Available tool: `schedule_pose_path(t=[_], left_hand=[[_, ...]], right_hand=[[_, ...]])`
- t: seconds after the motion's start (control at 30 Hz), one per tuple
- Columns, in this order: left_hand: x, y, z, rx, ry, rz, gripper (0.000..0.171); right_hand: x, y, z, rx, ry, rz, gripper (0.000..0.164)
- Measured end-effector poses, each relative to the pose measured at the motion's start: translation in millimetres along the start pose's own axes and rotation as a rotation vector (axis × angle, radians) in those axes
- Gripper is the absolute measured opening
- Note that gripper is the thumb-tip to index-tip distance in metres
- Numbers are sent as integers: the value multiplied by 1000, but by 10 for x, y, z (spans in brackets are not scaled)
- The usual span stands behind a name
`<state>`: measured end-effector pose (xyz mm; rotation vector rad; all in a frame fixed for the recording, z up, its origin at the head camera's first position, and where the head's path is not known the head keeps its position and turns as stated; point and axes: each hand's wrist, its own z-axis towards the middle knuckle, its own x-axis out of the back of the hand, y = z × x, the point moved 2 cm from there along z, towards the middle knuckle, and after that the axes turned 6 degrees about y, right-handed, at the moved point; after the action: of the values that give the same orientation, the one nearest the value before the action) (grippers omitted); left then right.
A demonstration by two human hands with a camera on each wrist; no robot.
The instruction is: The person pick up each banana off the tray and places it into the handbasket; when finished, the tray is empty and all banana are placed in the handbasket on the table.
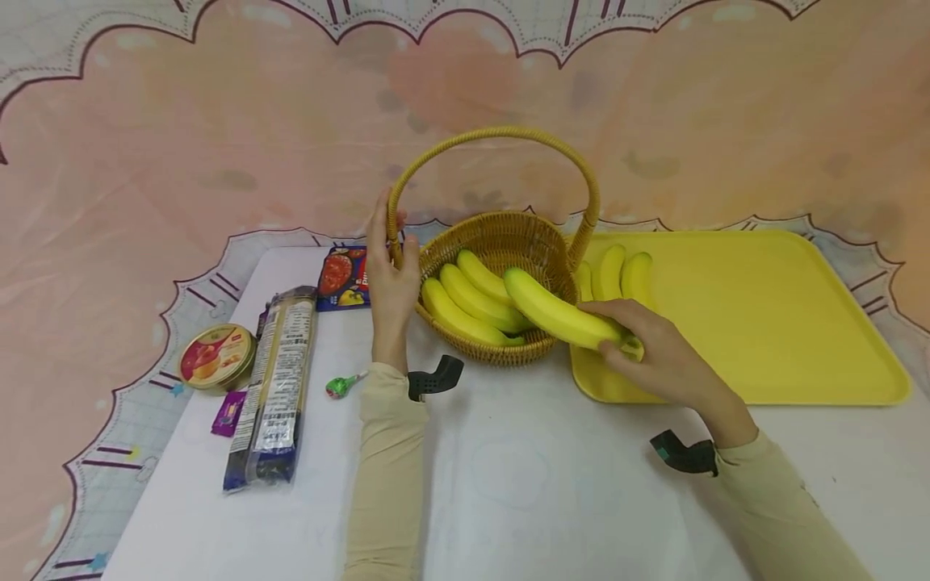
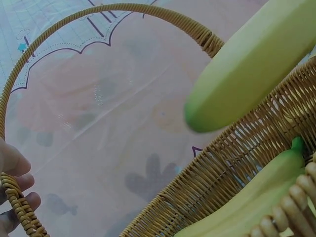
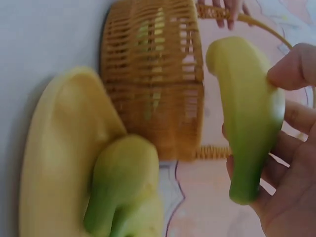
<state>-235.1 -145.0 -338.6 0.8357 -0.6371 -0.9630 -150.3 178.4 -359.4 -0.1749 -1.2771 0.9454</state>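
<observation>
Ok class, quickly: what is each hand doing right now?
Left hand: closed, holding the basket handle.
Right hand: closed, holding one banana.

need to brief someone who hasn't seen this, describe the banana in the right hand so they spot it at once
Find the wicker basket with the arched handle, left of the yellow tray. Near its right rim, the right hand grips a banana by one end. Unlike the bananas in the basket and those on the tray, this one is held in the air.

A printed sheet is bordering the far and left edges of the tabletop, suggesting a staged set.
</observation>
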Motion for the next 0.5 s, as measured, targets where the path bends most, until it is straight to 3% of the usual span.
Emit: schedule_pose_path(t=[0.5], left_hand=[[23, -12, -29, -33, -7, -18, 59]], right_hand=[[-518, -276, 570, 96, -172, -43, 46]])
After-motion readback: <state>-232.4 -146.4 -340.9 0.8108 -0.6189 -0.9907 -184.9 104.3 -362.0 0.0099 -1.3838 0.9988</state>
